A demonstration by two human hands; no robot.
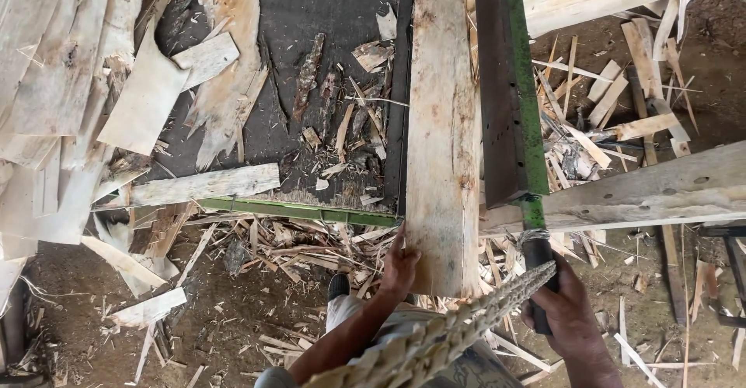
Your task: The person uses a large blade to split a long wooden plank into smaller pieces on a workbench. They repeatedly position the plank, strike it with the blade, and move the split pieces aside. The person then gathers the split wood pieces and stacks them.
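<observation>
Countless wood scraps [311, 252] litter the dirt around me, and loose veneer sheets [54, 85] pile up far left on the dark table [311, 15]. I see a pale plank [443, 131] lying lengthwise beside the green-edged cutter blade [509, 85]. My left hand [400, 267] curls its fingers over the plank's near end; my right hand [563, 310] is clamped round the blade's black handle [538, 267]. A braided rope [435, 337] crosses between my arms

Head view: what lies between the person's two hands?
In the head view, the near end of the pale wooden plank that the left hand grips, then a braided rope crossing toward the right hand, which grips the dark handle of the green-edged blade.
</observation>
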